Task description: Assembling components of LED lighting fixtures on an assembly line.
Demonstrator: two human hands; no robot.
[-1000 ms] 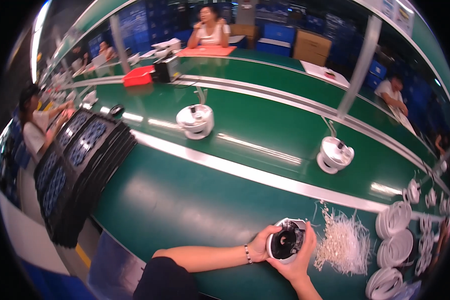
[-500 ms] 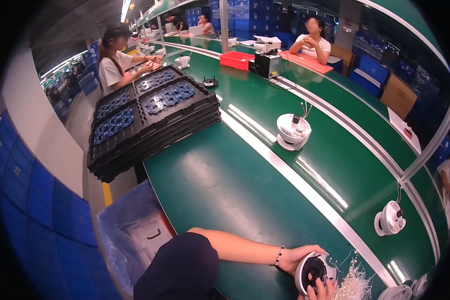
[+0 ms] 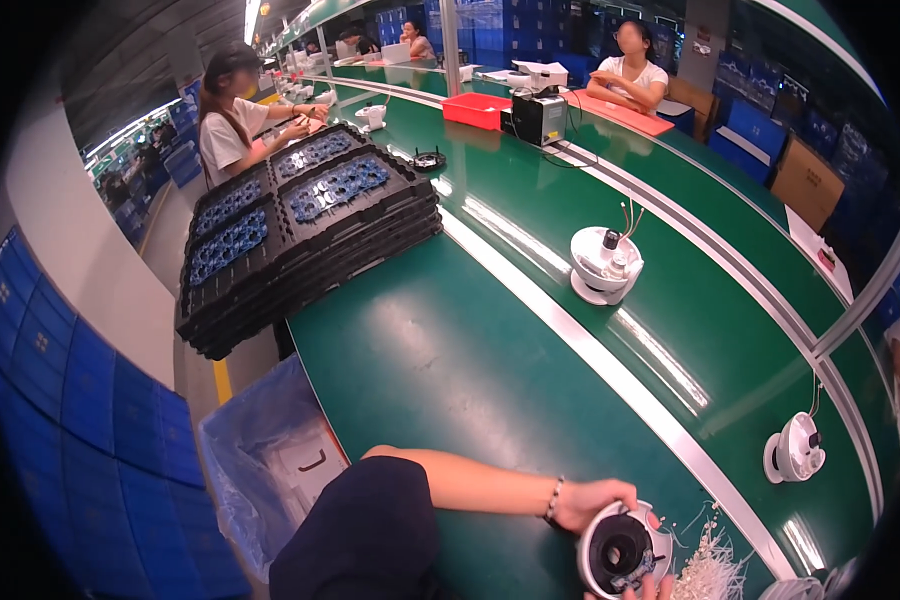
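Observation:
A white, round plastic housing (image 3: 584, 562) with a black ring inside it sits low in the head view, its open side turned up. Around its upper left rim my left hand (image 3: 592, 503) is closed, a beaded bracelet on the wrist. My right hand (image 3: 648, 588) shows only as fingers at the lower edge, pressed to the housing's near rim; the rest is cut off. A small part, perhaps a circuit board (image 3: 634, 576), lies inside the housing near those fingertips. Just right of the housing is a bundle of thin white wires (image 3: 710, 572).
Two white units with wires, one nearer (image 3: 798, 448) and one farther (image 3: 604, 268), stand on the green belt (image 3: 670, 310). Stacked black trays (image 3: 310, 275) with blue boards are at left. Below them stands a lined bin (image 3: 255, 450). Co-workers sit beyond, by a red tray (image 3: 473, 111).
The housing has tilted and shifted slightly left, so its inside shows more. My right fingers have drawn down from the opening to the near rim. The whole view has shifted a little.

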